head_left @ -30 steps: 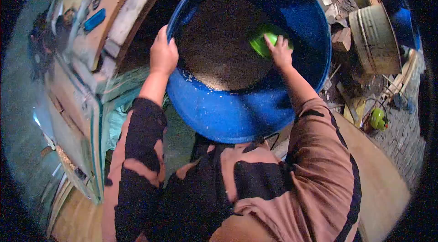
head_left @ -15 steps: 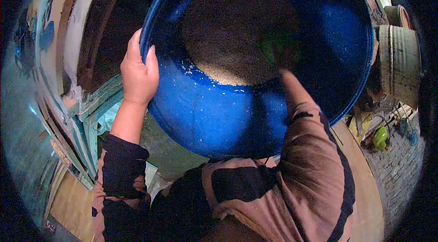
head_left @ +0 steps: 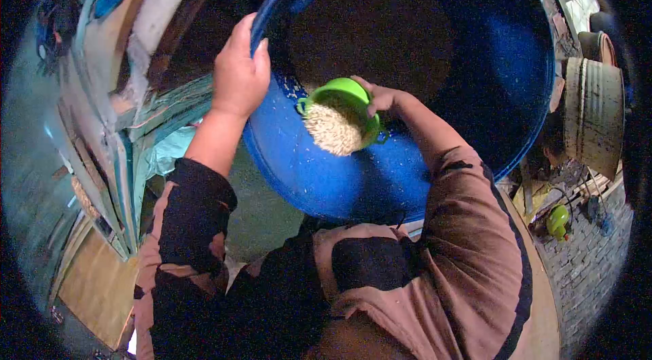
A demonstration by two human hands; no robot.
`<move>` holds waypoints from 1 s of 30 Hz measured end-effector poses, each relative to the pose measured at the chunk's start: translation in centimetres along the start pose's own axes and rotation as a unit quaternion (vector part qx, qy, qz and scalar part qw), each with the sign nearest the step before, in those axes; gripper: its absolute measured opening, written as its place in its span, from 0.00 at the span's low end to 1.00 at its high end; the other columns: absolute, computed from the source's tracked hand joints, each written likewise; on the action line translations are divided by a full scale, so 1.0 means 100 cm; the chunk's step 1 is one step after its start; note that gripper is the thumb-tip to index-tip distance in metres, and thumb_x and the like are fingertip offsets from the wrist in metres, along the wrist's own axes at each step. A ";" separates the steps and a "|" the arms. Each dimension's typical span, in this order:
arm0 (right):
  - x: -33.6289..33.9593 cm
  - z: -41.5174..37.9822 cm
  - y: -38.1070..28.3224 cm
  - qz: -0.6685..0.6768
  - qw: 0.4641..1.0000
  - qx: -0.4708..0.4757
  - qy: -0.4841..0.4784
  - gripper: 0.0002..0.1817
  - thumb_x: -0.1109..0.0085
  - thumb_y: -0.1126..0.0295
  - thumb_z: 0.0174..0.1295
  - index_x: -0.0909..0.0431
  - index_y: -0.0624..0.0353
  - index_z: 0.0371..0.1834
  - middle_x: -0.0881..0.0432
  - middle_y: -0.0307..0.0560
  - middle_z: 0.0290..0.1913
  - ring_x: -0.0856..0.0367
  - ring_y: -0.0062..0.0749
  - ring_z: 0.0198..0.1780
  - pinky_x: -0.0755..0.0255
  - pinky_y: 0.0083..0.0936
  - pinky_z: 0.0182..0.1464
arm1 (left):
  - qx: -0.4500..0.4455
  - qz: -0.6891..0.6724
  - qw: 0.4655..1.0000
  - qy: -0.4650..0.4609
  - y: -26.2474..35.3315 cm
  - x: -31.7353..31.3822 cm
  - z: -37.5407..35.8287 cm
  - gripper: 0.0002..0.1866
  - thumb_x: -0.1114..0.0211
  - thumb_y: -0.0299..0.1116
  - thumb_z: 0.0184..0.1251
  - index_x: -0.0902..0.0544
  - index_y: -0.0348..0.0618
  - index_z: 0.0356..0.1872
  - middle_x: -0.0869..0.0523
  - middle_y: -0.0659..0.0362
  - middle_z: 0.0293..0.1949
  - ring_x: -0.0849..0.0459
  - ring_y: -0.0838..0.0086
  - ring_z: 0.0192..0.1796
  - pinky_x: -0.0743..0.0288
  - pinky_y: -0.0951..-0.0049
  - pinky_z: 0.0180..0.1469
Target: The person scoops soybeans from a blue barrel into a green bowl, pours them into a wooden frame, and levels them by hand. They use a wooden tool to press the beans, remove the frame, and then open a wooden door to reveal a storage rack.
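A large blue barrel stands before me, its mouth facing me. My left hand is closed around the barrel's left rim, thumb on the inner side. Inside the mouth, my right hand grips a bright green bowl with small side handles by its right edge. The bowl is tilted toward me and holds pale grain. A few loose grains cling to the blue inner wall. The barrel's bottom lies in deep shadow, so its contents there are hard to make out.
Weathered boards lean at the left. At the right stands a dirty whitish bucket on its side or tilted. A small green object lies on the brick floor at lower right.
My right hand has come up from the barrel's dark depth toward me, bringing the green bowl into the light with grain in it. My left hand still grips the rim.
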State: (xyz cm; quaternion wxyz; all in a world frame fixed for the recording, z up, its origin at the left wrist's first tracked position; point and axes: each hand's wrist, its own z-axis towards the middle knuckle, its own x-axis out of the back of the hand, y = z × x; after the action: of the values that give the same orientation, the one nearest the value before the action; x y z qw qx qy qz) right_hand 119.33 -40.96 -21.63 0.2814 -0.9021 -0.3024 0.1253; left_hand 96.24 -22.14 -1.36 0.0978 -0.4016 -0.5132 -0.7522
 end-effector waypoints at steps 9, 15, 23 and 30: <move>-0.004 -0.163 -0.084 0.201 0.935 0.231 0.180 0.58 0.41 0.68 0.23 0.66 0.55 0.64 0.46 0.52 0.61 0.46 0.34 0.61 0.52 0.28 0.61 | 0.011 -0.016 1.000 -0.004 0.002 0.000 0.003 0.18 0.48 0.26 0.53 0.33 0.40 0.48 0.24 0.44 0.37 0.24 0.51 0.39 0.31 0.63 0.41; -0.048 -0.231 -0.096 0.448 0.838 0.116 0.289 0.44 0.45 0.72 0.24 0.42 0.62 0.57 0.33 0.49 0.52 0.34 0.36 0.52 0.42 0.29 0.56 | 0.011 -0.005 1.000 -0.004 -0.005 -0.008 0.003 0.20 0.48 0.27 0.52 0.36 0.42 0.49 0.26 0.44 0.41 0.26 0.50 0.40 0.31 0.58 0.42; -0.066 -0.250 -0.092 0.168 0.853 0.054 0.491 0.55 0.45 0.76 0.25 0.64 0.55 0.64 0.42 0.54 0.57 0.41 0.39 0.58 0.44 0.24 0.57 | -0.006 -0.023 1.000 0.001 -0.005 -0.010 0.005 0.20 0.48 0.27 0.52 0.36 0.42 0.49 0.25 0.44 0.40 0.26 0.50 0.40 0.31 0.58 0.41; -0.043 -0.051 -0.001 -0.005 0.883 -0.088 0.461 0.57 0.36 0.69 0.28 0.63 0.45 0.64 0.40 0.69 0.53 0.36 0.55 0.52 0.38 0.37 0.53 | -0.019 -0.010 1.000 -0.004 -0.002 -0.005 0.003 0.19 0.47 0.26 0.52 0.34 0.37 0.48 0.25 0.43 0.39 0.25 0.51 0.41 0.32 0.62 0.43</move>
State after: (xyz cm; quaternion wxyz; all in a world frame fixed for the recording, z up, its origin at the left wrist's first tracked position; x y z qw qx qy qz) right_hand 117.94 -45.74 -17.25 0.3095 -0.8774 -0.1532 -0.3332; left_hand 96.61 -21.88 -1.85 0.0804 -0.4007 -0.5032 -0.7614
